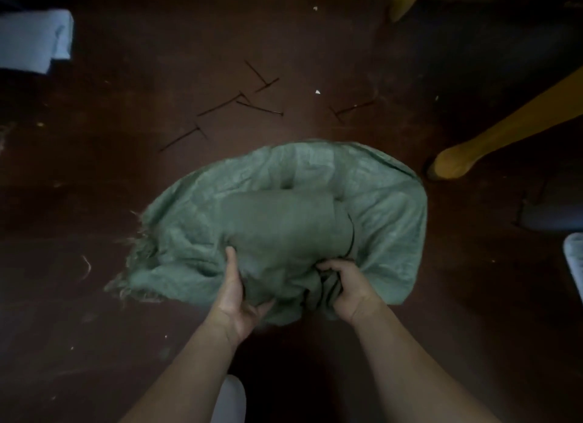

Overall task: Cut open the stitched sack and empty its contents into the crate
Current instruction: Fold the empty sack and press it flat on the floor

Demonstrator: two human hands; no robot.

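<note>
The sack (pixel 381 208) lies on the dark floor (pixel 110 85) straight ahead of the person, its near edge right at both hands. It spreads wider than it is deep, so its long axis runs left to right. A frayed edge (pixel 132 265) trails off on the left and the rounded bulk swells to the right. Across its middle sits a darker bundle (pixel 284 224), also lying left to right (whether that is the contents or only folded cloth, I cannot tell).

Both hands meet the sack at the near side, about equally close. The left hand (pixel 235 287) grips the cloth with its thumb laid up along the bundle and its fingers tucked beneath. The right hand (pixel 345 283) is curled tight round a bunched gather of cloth just beside it.

No crate shows anywhere, so the direction for tipping cannot be judged. Emptying probably calls for a lift from this near edge, with the load sliding toward the far or frayed side. Thin dark strips (pixel 220 105) lie well beyond the sack, and a yellow chair leg (pixel 492 138) stands near its right.
</note>
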